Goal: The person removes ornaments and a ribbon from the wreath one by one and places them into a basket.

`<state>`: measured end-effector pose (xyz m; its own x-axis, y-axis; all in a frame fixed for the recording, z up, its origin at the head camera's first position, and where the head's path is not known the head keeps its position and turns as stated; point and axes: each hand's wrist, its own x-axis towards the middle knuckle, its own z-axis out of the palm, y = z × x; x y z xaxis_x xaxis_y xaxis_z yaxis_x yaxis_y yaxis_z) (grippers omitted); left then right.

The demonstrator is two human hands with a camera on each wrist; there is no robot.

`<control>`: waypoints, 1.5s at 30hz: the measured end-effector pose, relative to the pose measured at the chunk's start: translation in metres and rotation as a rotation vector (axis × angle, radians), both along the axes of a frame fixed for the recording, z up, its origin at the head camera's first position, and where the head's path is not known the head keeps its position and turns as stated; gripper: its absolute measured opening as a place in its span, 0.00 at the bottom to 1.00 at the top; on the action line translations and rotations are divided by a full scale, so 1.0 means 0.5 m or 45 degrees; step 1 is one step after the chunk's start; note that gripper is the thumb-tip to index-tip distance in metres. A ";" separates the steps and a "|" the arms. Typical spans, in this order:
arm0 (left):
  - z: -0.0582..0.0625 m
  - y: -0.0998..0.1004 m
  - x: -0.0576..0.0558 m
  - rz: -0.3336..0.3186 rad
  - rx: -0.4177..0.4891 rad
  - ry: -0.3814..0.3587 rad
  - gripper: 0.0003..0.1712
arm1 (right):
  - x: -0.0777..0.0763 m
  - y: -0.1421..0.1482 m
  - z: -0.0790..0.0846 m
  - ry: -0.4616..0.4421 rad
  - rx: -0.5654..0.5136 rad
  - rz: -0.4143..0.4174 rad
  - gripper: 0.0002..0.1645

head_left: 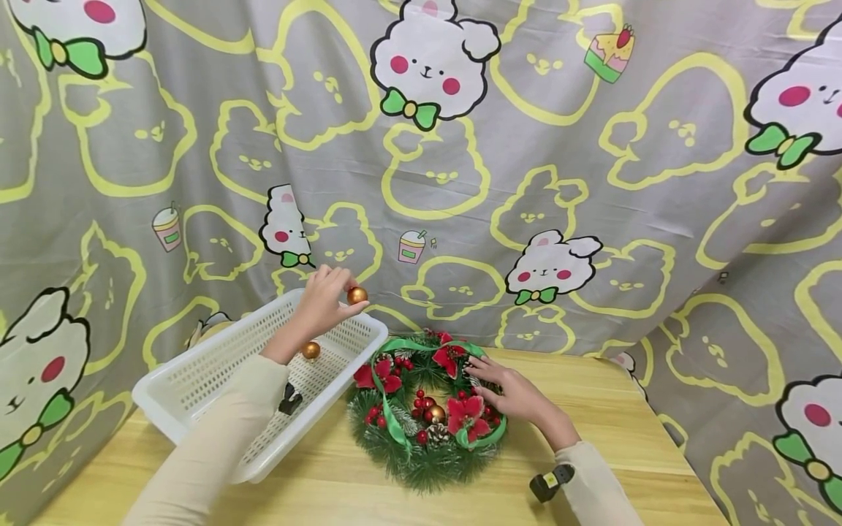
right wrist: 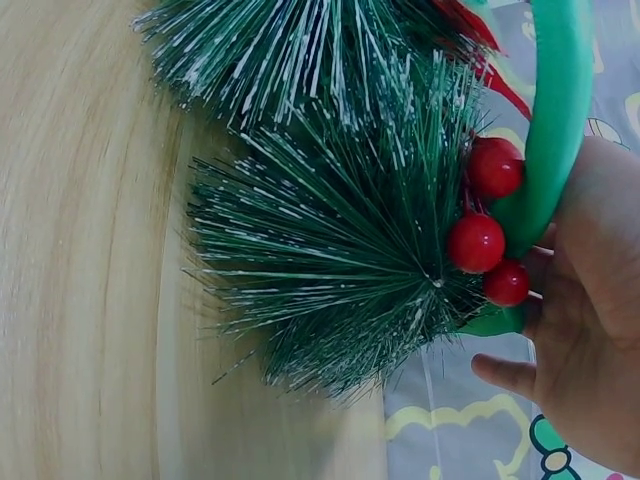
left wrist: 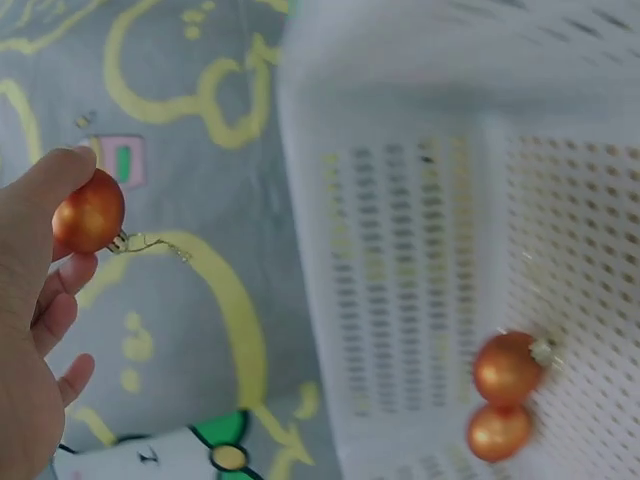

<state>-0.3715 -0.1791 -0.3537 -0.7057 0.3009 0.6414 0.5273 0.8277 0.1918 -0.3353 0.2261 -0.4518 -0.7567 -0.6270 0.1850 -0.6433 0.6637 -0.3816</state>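
My left hand (head_left: 327, 298) pinches a shiny copper-orange bauble (head_left: 357, 295) above the far end of a white plastic basket (head_left: 263, 456). In the left wrist view, a thin gold hanging loop (left wrist: 155, 242) trails from the bauble's cap. To the right, a green Christmas wreath (head_left: 427, 467) lies on the table, dressed with red flowers (head_left: 465, 416), red berries (right wrist: 476, 242), pinecones, a copper bauble (head_left: 434, 415) and a green ribbon (head_left: 395, 424). My right hand (head_left: 516, 394) holds the wreath's right side, its fingertips partly hidden by ribbon and berries.
Two more baubles (left wrist: 508, 368) lie against each other inside the perforated basket. A small black object (head_left: 289, 399) shows at the basket's near side. Behind the wooden table (head_left: 592, 394) hangs a grey curtain (head_left: 447, 175) with cartoon prints.
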 end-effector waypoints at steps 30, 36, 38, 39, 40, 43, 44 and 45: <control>-0.140 -0.095 -0.024 0.151 -0.180 -0.202 0.19 | -0.001 0.001 -0.002 0.002 -0.010 -0.013 0.28; -0.156 -0.092 -0.024 0.149 -0.274 -0.182 0.19 | -0.001 0.001 -0.002 0.012 -0.015 -0.007 0.28; -0.160 -0.092 -0.023 0.139 -0.285 -0.176 0.18 | -0.001 0.001 -0.002 0.005 -0.014 -0.011 0.28; -0.162 -0.092 -0.023 0.134 -0.290 -0.169 0.18 | -0.001 0.001 -0.001 0.002 -0.012 -0.012 0.28; -0.165 -0.092 -0.023 0.130 -0.292 -0.165 0.18 | -0.001 0.001 -0.001 -0.004 -0.013 -0.014 0.28; -0.173 -0.093 -0.022 0.115 -0.297 -0.163 0.18 | 0.001 0.001 -0.001 -0.012 -0.018 -0.014 0.28; -0.177 -0.093 -0.022 0.115 -0.297 -0.167 0.18 | 0.001 0.001 0.000 -0.014 -0.018 -0.013 0.28; -0.180 -0.093 -0.022 0.116 -0.300 -0.170 0.18 | 0.001 0.001 0.000 -0.013 -0.018 -0.013 0.27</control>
<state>-0.3827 -0.2255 -0.4435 -0.8102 0.3621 0.4609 0.4318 0.9005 0.0517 -0.3346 0.2265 -0.4519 -0.7649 -0.6167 0.1863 -0.6327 0.6646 -0.3975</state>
